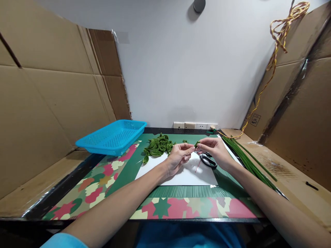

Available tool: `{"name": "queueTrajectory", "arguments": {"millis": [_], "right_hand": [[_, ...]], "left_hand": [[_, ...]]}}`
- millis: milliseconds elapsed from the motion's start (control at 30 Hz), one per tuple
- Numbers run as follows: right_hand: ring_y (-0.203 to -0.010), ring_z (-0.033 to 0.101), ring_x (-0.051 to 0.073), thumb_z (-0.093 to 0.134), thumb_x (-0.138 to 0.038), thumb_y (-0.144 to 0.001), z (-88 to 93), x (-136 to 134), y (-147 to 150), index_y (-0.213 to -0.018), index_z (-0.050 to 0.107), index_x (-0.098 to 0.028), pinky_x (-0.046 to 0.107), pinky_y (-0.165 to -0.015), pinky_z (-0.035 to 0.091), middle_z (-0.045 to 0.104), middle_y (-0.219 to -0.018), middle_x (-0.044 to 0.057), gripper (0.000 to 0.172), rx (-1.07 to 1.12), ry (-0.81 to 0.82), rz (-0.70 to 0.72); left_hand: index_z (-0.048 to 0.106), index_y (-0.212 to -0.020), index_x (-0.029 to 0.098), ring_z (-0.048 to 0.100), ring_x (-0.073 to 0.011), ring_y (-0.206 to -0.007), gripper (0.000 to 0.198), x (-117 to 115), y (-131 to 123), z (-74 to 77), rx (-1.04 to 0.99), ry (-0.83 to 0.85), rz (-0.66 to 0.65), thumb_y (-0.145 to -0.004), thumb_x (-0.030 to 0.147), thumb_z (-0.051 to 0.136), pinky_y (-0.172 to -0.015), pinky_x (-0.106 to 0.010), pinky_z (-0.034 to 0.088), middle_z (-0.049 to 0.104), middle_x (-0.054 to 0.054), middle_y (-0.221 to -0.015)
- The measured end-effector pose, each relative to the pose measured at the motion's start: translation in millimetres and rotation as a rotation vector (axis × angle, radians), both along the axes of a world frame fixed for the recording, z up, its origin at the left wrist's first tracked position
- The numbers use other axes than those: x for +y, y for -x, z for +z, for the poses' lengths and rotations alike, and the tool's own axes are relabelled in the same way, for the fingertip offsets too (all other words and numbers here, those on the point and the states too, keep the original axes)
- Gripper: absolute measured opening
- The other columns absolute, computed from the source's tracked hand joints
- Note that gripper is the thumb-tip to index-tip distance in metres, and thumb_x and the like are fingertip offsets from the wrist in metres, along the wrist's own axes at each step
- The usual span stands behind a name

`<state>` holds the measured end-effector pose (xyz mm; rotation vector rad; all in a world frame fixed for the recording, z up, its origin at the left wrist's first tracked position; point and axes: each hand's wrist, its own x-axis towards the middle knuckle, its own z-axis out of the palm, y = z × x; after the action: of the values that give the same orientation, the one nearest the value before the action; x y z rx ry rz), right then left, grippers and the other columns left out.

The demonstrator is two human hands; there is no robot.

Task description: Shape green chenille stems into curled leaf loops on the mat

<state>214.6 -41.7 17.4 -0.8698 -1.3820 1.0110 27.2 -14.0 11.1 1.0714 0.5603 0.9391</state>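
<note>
My left hand (pixel 178 159) and my right hand (pixel 216 148) meet above the table, fingertips pinched on a short piece of green pipe cleaner (pixel 196 144). Fingers partly cover it, so its full shape is hidden. Just below my right hand lie dark-handled scissors (pixel 209 162), their blades partly hidden behind the fingers. Left of my left hand is a pile of fuzzy green loops bent into leaf shapes (pixel 159 144). Under both hands is a white sheet of paper (pixel 178 177), with a thin red line (pixel 198 167) near the scissors.
A blue perforated basket (pixel 111 139) stands at the left back. Long green pipe cleaners (pixel 249 162) lie in a bundle at the right. Cardboard walls (pixel 59 86) flank the table. A yellow twisted cord (pixel 266 82) hangs at the right, near wall sockets (pixel 195 126).
</note>
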Motion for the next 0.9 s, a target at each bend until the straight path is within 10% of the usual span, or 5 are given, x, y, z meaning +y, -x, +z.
{"name": "queueTrajectory", "arguments": {"millis": [900], "right_hand": [[-0.068, 0.07, 0.019, 0.085, -0.042, -0.076, 3.1, -5.7, 2.8, -0.081, 0.075, -0.016, 0.031, -0.066, 0.058, 0.073, -0.072, 0.005, 0.029, 0.011, -0.072, 0.035]], "left_hand": [[0.071, -0.082, 0.009, 0.035, 0.0015, -0.04, 0.036, -2.8, 0.2, 2.2, -0.025, -0.064, -0.023, -0.065, 0.031, 0.094, -0.039, -0.018, 0.012, 0.066, -0.003, -0.07]]}}
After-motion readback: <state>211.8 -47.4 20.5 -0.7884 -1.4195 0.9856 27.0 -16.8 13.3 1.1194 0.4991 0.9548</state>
